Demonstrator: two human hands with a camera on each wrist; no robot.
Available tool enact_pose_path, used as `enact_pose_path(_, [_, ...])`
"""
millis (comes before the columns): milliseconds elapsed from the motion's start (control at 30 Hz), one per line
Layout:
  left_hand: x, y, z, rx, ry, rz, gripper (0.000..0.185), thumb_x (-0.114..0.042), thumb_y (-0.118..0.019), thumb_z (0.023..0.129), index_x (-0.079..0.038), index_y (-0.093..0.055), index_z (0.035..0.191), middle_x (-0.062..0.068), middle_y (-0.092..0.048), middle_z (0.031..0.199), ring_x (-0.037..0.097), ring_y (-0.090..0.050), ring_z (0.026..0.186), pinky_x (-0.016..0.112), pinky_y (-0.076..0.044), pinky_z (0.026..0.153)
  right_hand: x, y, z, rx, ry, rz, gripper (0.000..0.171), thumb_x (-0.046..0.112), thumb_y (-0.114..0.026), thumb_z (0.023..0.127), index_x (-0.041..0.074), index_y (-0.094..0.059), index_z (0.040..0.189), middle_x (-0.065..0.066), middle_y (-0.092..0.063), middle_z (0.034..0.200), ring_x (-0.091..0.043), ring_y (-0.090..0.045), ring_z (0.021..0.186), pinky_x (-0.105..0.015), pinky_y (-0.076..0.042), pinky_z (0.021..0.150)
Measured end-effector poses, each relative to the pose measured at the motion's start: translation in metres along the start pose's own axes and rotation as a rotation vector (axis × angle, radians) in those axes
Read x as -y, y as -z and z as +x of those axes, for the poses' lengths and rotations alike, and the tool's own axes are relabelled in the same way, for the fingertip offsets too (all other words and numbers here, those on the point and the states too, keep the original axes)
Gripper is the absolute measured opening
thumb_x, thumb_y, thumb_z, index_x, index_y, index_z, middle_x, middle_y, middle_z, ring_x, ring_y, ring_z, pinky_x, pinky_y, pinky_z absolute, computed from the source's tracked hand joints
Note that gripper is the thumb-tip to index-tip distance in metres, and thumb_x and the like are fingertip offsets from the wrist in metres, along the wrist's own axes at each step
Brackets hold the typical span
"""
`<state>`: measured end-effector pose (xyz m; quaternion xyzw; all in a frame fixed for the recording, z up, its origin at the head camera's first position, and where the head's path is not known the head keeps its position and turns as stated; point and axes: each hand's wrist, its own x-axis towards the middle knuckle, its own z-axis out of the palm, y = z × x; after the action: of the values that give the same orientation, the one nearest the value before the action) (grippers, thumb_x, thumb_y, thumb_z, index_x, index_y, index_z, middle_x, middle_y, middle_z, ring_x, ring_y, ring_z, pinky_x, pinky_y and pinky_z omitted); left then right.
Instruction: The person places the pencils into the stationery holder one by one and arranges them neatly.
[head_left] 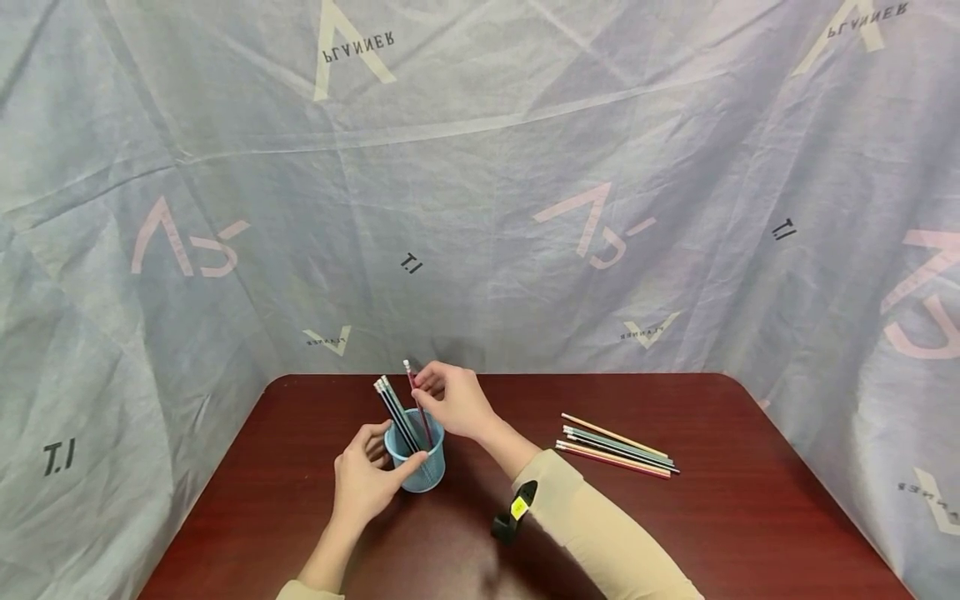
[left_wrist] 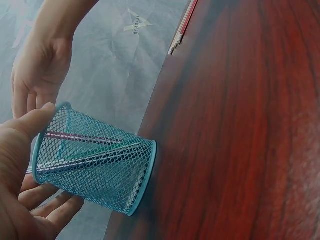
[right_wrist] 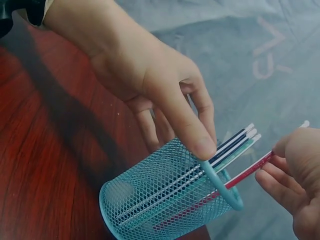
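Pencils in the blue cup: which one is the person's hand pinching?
The red pencil, pinched by the right hand. It's the only red one in the cup; the other pencils there are dark or green.

The cup (head_left: 431, 474) stands on the table (head_left: 712, 533), pencils (head_left: 396, 412) inside it; my left hand (head_left: 366, 472) is at its left, my right hand (head_left: 456, 402) above its rim. Other pencils (head_left: 618, 448) lie further right; a curtain (head_left: 480, 275) hangs behind.
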<state>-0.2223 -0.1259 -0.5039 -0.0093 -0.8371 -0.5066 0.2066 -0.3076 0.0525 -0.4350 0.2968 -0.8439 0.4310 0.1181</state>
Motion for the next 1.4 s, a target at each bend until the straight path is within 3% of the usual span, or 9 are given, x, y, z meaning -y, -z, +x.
enact_pose_path(367, [-0.001,0.0,-0.001,0.0,0.005,-0.015,0.072,-0.029,-0.102,0.071,-0.003,-0.068,0.129,0.019,-0.077,0.126,0.034,-0.079,0.111,0.048,-0.066,0.091,0.004,-0.014,0.003,0.03,0.002,-0.159,0.007,0.016,-0.077,0.099,0.01,-0.078,0.102,-0.003,-0.082,0.094,-0.011,-0.077,0.082,-0.014,-0.059,0.07])
enact_pose_path(967, [-0.002,0.001,-0.001,0.003,0.0,-0.013,0.07,-0.027,-0.101,0.072,-0.003,-0.068,0.128,0.019,-0.076,0.128,0.034,-0.078,0.112,0.049,-0.066,0.092,0.006,-0.031,0.008,0.035,-0.051,-0.232,0.009,0.017,-0.077,0.099,0.009,-0.08,0.102,-0.003,-0.083,0.095,-0.01,-0.076,0.082,-0.013,-0.058,0.067])
enact_pose_path(1167, [-0.001,0.0,-0.001,0.003,0.002,-0.023,0.071,-0.028,-0.101,0.072,-0.003,-0.068,0.129,0.019,-0.076,0.128,0.034,-0.078,0.113,0.049,-0.066,0.093,0.008,-0.026,0.006,0.031,-0.038,-0.207,0.01,0.015,-0.076,0.099,0.008,-0.08,0.104,-0.004,-0.083,0.095,-0.011,-0.077,0.082,-0.012,-0.057,0.066])
enact_pose_path(1400, [-0.001,-0.002,-0.002,-0.016,-0.013,-0.022,0.07,-0.026,-0.101,0.072,-0.001,-0.068,0.128,0.02,-0.078,0.122,0.034,-0.079,0.109,0.048,-0.067,0.09,0.029,0.002,0.007,0.023,-0.019,-0.146,0.011,0.01,-0.073,0.098,0.01,-0.08,0.107,-0.005,-0.081,0.096,-0.015,-0.077,0.083,-0.017,-0.059,0.069])
